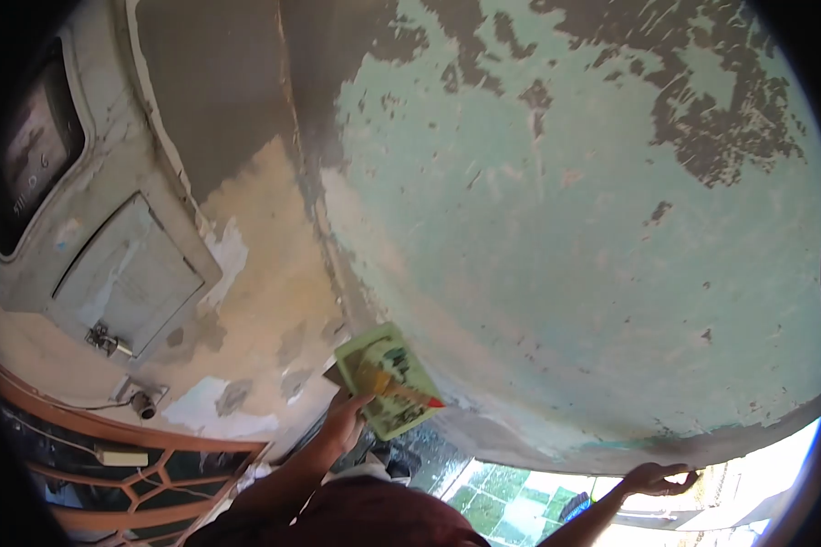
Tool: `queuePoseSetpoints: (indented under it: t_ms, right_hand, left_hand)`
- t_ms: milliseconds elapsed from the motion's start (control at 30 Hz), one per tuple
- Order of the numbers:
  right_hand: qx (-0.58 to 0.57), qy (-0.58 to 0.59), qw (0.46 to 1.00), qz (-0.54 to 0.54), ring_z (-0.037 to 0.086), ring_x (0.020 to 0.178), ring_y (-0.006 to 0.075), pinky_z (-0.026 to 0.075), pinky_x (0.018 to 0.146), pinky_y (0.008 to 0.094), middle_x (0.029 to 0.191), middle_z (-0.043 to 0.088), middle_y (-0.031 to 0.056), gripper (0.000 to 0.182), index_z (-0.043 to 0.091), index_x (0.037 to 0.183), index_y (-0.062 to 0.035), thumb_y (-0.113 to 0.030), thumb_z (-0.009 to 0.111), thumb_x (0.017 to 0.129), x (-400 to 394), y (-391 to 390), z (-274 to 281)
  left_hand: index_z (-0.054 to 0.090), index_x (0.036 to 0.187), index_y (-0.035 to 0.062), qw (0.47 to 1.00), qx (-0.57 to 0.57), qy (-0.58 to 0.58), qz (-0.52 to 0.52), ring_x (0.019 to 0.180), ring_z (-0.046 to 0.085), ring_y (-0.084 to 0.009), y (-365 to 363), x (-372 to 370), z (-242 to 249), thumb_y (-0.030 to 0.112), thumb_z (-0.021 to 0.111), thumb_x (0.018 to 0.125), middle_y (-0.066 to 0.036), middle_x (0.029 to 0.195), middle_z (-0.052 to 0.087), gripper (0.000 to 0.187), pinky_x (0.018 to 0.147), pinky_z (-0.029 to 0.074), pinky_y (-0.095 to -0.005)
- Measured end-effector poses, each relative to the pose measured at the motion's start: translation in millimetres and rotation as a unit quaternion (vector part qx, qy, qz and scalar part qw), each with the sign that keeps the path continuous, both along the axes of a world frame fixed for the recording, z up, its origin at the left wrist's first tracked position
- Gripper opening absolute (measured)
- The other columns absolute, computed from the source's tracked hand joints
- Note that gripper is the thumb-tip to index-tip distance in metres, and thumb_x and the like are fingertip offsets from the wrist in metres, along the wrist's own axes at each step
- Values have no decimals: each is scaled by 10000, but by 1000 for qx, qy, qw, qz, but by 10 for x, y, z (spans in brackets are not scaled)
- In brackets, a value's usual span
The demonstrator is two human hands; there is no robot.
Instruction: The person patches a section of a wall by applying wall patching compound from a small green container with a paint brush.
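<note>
My left hand point(345, 424) grips the near left edge of a light green rectangular tray point(410, 356), its thumb over the rim. The tray is tilted and smeared inside with pale and dark residue. A paintbrush point(406, 392) lies across it, its wooden handle ending in a red tip toward the right and its yellowish head near my thumb. Out at the lower right, my right hand point(655, 479) hangs below the wall's lower edge, fingers loosely curled with a gap to the thumb and nothing seen between them.
A patchy green and grey wall point(538, 264) curves ahead. A beige wall point(265, 237) meets it in a corner on the left, with a metal box point(132, 273) and an orange-brown grille point(146, 465). Green tiled floor point(502, 497) lies below, with a blue object point(575, 506).
</note>
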State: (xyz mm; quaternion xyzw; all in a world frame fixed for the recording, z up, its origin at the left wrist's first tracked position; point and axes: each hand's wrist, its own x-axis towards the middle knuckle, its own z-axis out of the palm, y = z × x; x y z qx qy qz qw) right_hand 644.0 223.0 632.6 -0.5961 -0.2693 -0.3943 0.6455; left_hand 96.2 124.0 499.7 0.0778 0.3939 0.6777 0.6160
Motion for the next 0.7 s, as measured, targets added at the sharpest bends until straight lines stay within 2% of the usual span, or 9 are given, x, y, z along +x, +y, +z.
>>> queuePoseSetpoints:
  t_ms: [67,100,133,167,200,267,467,600,700]
  right_hand:
    - [-95,96,964,230,577,1189,294,418,1089,461,1320,595,195,499,542,1332,72,-364,433,1114,-437,-33,-629]
    - [-159,-4,931,328,578,1195,274,417,1081,455,1299,618,179,510,573,1311,67,-363,397,1102,-837,-66,-874]
    - [-217,51,855,468,595,1175,274,435,1062,443,1300,625,175,432,584,1316,47,-280,477,1055,-1350,-183,-959]
    - [-396,8,714,577,613,1145,290,462,1020,435,1277,639,184,420,578,1337,39,-214,540,1004,-1762,-300,-632]
    - [-419,1,642,642,639,1081,309,505,926,438,1214,656,201,424,587,1340,32,-167,610,966,-2194,-344,-460]
    - [-428,-25,585,689,655,1009,317,534,809,410,1147,663,217,399,619,1306,32,-159,647,957,-2706,-428,-266]
    - [-518,-79,570,633,659,651,241,521,587,343,915,704,177,403,656,1242,23,-181,761,911,-2767,-189,-267]
    - [-462,-174,612,618,639,559,286,520,548,395,730,683,117,260,732,1078,-4,-172,782,885,-2718,-82,-225]
    - [-446,-215,624,605,649,569,283,517,543,402,689,674,103,162,737,962,-28,-164,778,885,-2739,-39,-166]
  left_hand:
    - [464,1455,12,999,9,23,-28,1243,605,-256,102,60,159,123,689,978,-115,1348,608,539,1050,512,-426]
    - [466,1452,22,999,0,29,-34,1230,609,-246,116,104,243,123,684,983,-108,1334,611,527,1037,521,-422]
    - [468,1449,32,999,-6,35,-41,1217,614,-236,147,149,331,123,680,987,-101,1319,615,516,1024,530,-418]
    - [470,1445,43,998,-10,42,-49,1203,618,-226,194,189,386,123,675,991,-94,1304,619,505,1010,539,-414]
    - [456,1459,37,998,-7,41,-57,1220,614,-235,232,221,405,139,669,999,-101,1333,606,517,1028,531,-416]
    - [427,1485,25,997,-2,37,-74,1253,605,-252,263,283,426,169,658,1016,-116,1390,581,543,1063,517,-419]
    - [475,1438,36,995,-21,44,-85,1215,618,-235,277,404,457,189,679,1008,-113,1340,609,500,1017,540,-429]
    - [523,1396,33,993,-62,-5,-104,1172,638,-232,247,439,353,191,672,1009,-107,1292,632,445,980,556,-429]
    - [535,1380,19,988,-107,-23,-109,1149,649,-233,248,470,305,187,651,1013,-105,1266,640,420,975,559,-423]
